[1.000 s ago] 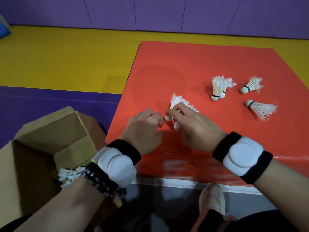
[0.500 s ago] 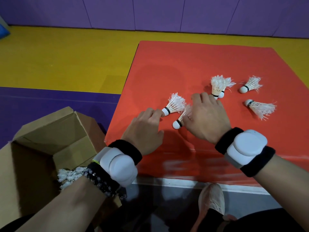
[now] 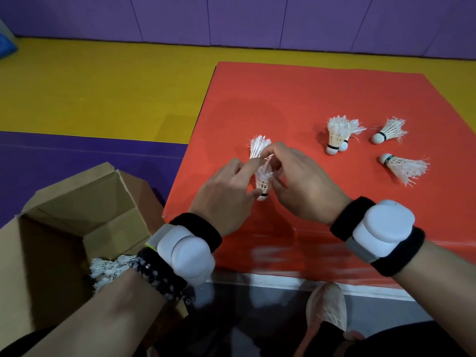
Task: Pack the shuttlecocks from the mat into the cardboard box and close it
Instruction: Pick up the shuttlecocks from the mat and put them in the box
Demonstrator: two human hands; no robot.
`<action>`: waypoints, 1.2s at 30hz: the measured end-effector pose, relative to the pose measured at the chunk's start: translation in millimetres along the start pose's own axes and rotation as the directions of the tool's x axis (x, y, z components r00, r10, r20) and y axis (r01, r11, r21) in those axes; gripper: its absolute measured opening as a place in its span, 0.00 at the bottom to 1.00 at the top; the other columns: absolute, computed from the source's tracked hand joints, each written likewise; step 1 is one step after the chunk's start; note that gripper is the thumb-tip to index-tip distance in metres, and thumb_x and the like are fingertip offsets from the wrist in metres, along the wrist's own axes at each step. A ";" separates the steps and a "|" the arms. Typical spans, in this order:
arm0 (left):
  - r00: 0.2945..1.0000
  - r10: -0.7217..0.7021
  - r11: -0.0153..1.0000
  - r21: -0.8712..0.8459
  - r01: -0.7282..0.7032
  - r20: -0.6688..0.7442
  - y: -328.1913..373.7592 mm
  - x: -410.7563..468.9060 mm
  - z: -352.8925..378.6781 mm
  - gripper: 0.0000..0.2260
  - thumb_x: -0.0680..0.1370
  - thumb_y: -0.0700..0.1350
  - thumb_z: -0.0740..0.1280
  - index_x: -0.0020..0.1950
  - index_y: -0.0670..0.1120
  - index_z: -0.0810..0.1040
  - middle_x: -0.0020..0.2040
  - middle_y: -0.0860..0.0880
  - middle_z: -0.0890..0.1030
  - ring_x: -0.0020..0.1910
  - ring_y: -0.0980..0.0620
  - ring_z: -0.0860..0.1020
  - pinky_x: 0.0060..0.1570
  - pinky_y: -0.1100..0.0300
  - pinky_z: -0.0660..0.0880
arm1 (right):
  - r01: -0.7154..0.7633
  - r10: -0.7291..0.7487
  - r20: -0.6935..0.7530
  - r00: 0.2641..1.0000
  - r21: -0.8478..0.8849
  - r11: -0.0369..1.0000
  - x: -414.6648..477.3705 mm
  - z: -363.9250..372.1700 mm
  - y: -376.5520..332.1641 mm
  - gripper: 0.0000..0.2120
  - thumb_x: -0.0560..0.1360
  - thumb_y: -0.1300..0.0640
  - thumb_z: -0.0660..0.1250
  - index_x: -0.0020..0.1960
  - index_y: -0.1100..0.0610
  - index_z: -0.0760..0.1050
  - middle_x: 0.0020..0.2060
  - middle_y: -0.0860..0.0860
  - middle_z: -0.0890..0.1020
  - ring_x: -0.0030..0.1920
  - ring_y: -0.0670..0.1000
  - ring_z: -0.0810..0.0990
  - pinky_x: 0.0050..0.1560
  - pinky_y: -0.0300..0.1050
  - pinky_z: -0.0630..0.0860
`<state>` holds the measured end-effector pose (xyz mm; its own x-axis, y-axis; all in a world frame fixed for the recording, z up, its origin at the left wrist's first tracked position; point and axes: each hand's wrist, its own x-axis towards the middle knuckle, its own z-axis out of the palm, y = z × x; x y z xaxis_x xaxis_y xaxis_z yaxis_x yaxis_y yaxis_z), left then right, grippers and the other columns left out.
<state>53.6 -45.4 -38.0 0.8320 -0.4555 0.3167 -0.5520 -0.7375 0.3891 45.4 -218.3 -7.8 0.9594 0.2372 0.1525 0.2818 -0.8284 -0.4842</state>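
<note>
Over the near-left part of the red mat (image 3: 296, 99), both hands meet around two white feather shuttlecocks. My left hand (image 3: 226, 194) grips the lower shuttlecock (image 3: 263, 182), cork pointing down. My right hand (image 3: 304, 186) pinches the upper shuttlecock (image 3: 258, 148), whose feathers stick up behind the fingers; the two shuttlecocks look nested, though the fingers hide the join. A touching pair of shuttlecocks (image 3: 336, 135) and two single ones (image 3: 390, 131) (image 3: 404, 168) lie on the mat to the right. The open cardboard box (image 3: 64, 202) stands at lower left with white shuttlecocks (image 3: 108, 269) inside.
The mat lies on yellow and purple flooring, with a purple padded wall behind. The box flaps stand open just left of the mat's near corner. A shoe (image 3: 325, 307) shows below the mat's front edge. A blue object (image 3: 6, 46) sits at the far left.
Both shuttlecocks have left the mat: my left hand took one upright and my right hand brought the other against it. The hands have closed together and risen slightly.
</note>
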 end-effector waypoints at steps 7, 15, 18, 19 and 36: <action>0.991 -0.069 0.994 0.082 0.079 -0.114 -6.7 0.6 -0.4 0.10 0.76 0.50 0.68 0.54 0.48 0.79 0.45 0.47 0.77 0.48 0.42 0.78 0.41 0.51 0.75 | -0.029 0.027 0.030 0.999 0.058 0.998 15.3 -0.5 -5.8 0.21 0.69 0.59 0.71 0.60 0.53 0.72 0.54 0.46 0.76 0.57 0.48 0.73 0.58 0.45 0.72; 0.973 -0.064 0.978 0.179 0.105 -0.223 -21.4 -2.3 -5.2 0.05 0.72 0.47 0.70 0.47 0.49 0.81 0.44 0.48 0.77 0.43 0.45 0.77 0.37 0.51 0.77 | -0.379 0.382 -0.036 0.924 0.063 0.923 36.8 1.2 29.4 0.21 0.71 0.55 0.69 0.63 0.51 0.72 0.61 0.56 0.73 0.66 0.57 0.68 0.61 0.45 0.65; 0.970 -0.061 0.982 0.162 0.101 -0.235 -23.3 -2.7 -5.5 0.05 0.72 0.47 0.69 0.46 0.49 0.81 0.43 0.47 0.77 0.43 0.44 0.78 0.37 0.51 0.77 | -0.315 0.315 0.013 0.949 0.011 0.949 32.5 6.0 34.8 0.22 0.69 0.59 0.69 0.61 0.48 0.74 0.57 0.56 0.76 0.62 0.57 0.71 0.58 0.43 0.64; 0.969 -0.063 0.982 0.156 0.102 -0.238 -23.0 -3.0 -5.9 0.05 0.71 0.46 0.69 0.46 0.49 0.82 0.43 0.47 0.77 0.43 0.43 0.77 0.37 0.51 0.77 | -0.288 0.288 0.025 0.957 0.016 0.957 32.3 6.8 33.6 0.21 0.69 0.60 0.70 0.60 0.48 0.75 0.57 0.55 0.76 0.62 0.56 0.71 0.57 0.41 0.63; 0.969 -0.095 0.964 0.222 0.146 -0.227 -34.9 -13.0 -33.0 0.06 0.71 0.46 0.70 0.47 0.48 0.81 0.45 0.47 0.74 0.44 0.44 0.74 0.37 0.52 0.72 | -0.047 0.040 -0.122 0.992 -0.048 0.998 35.3 16.3 -6.1 0.03 0.71 0.59 0.71 0.42 0.53 0.77 0.37 0.49 0.82 0.41 0.53 0.79 0.45 0.50 0.75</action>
<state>60.2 2.7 -27.1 0.8460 -0.2587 0.4662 -0.3981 -0.8881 0.2296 77.7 -196.6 -13.5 0.9614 0.1397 0.2370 0.2360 -0.8617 -0.4492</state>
